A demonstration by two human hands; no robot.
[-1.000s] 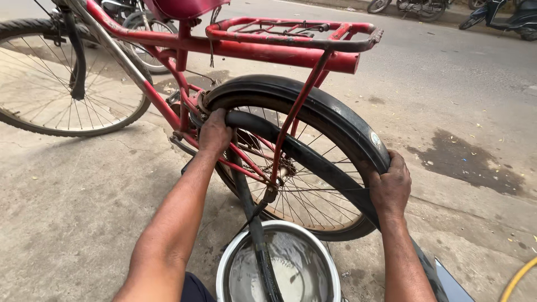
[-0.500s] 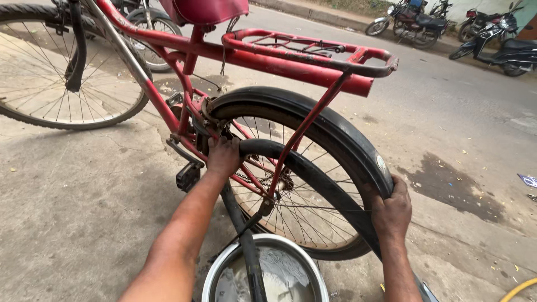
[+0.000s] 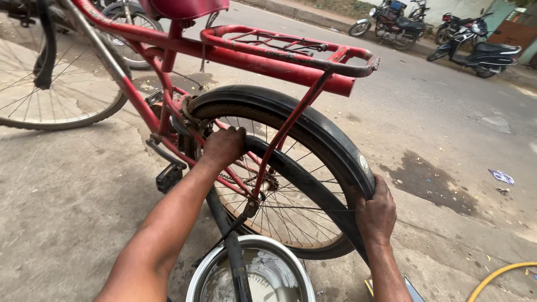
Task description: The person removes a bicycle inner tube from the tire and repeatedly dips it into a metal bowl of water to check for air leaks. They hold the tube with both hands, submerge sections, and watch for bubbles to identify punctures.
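A red bicycle (image 3: 246, 56) stands on concrete with its rear wheel (image 3: 291, 218) in front of me. A black inner tube (image 3: 305, 184) hangs out of the rear tyre (image 3: 313, 126), and one end droops down into a metal basin (image 3: 201, 277). My left hand (image 3: 224, 146) grips the tube at the upper left of the wheel, beside the red frame stays. At the wheel's right side my right hand (image 3: 376, 211) holds the tube and the tyre's edge together.
The red rear carrier rack (image 3: 291, 47) juts over the wheel. The bicycle's front wheel (image 3: 50, 72) is at far left. Motorbikes (image 3: 391, 22) and a scooter (image 3: 481, 53) are parked across the road. A yellow hose (image 3: 498, 277) curves at lower right.
The view has tilted up and drawn nearer to the wheel. My left hand has slid a little along the tube toward the frame. My right hand stays at the tyre's right side.
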